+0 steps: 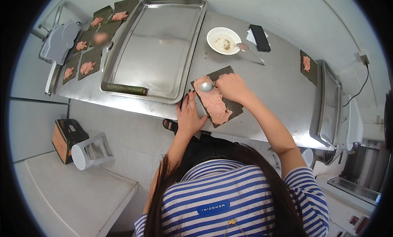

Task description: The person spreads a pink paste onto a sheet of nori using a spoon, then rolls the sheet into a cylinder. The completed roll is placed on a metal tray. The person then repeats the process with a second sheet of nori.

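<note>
My right hand [231,88] grips a metal spoon [205,87], its bowl pressed on a layer of pink minced meat paste [215,105]. The paste lies in a long band over a dark seaweed sheet [234,107] on the steel table. With fingers spread, my left hand [190,114] touches the sheet's near left edge, its thumb close to the lower corner. To the left, a large metal tray [157,44] holds one dark rolled piece [124,89] along its near side. The spoon's handle is mostly hidden in my right fist.
Several seaweed sheets [95,57] with meat clumps lie left of the tray; one patch there is blurred. Beyond my right hand are a white bowl [223,35] of liquid, a second spoon [250,53] and a black phone [260,38]. At right are another topped sheet [312,73] and tray [328,110].
</note>
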Demonstrator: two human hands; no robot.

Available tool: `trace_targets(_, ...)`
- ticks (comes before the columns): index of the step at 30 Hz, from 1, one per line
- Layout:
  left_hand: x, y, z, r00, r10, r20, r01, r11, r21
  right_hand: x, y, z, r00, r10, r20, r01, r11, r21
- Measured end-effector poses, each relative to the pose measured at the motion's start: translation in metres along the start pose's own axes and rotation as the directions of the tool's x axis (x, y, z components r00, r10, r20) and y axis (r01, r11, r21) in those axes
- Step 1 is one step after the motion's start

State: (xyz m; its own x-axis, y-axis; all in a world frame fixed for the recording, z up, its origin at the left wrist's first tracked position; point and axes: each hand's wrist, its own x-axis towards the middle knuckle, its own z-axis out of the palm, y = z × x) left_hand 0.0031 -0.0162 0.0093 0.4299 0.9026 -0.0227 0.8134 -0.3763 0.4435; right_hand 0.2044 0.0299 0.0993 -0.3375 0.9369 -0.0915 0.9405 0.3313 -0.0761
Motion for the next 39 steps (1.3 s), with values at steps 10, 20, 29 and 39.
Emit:
trace_targets(10, -0.001, -0.002, 0.002, 1.000, 0.015, -0.010, -0.015, 1.000, 0.007, 0.026, 0.028, 0.029, 0.996, 0.086, 0.000, -0.086, 0.995, -0.054)
trace_targets(20, 0.000, -0.001, 0.002, 1.000, 0.015, 0.009, -0.015, 1.000, 0.024, 0.006, 0.025, 0.021, 0.987, 0.150, 0.058, -0.155, 0.983, 0.102)
trace_targets(29, 0.001, 0.001, -0.001, 0.999, -0.005, 0.039, 0.004, 1.000, 0.026, -0.055, 0.002, 0.017, 0.955, -0.019, 0.296, -0.015, 0.993, 0.114)
trace_targets(39, 0.002, 0.000, 0.001, 0.998, 0.002, 0.056, -0.004, 0.999, 0.040, -0.002, 0.004, 0.037, 0.999, -0.037, 0.023, 0.036, 0.997, 0.069)
